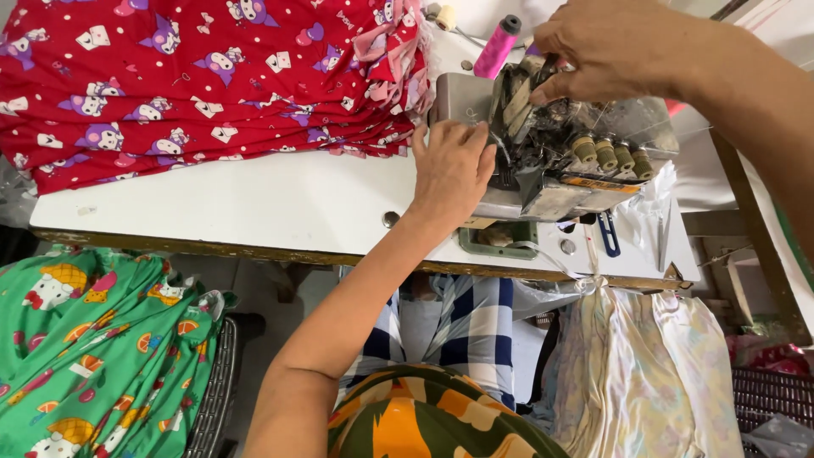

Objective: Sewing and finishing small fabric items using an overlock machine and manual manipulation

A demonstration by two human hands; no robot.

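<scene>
At the bench (254, 203) centre, I see the left hand (451, 170) flat and released, fingertips against the front of the overlock sewing machine (551, 144). Right hand (606, 51) on top of the machine, fingers pinched on what looks like thread at the upper guides; can't confirm. Looks like a threading step. Next move needs a fine, steady pull near the needle. Stack of red printed fabric (195, 85) left of the machine, pink thread spool (498, 47) behind

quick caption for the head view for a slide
Both hands at an overlock sewing machine: left hand by the needle, right hand on top, red cartoon-print fabric stacked alongside.
</scene>
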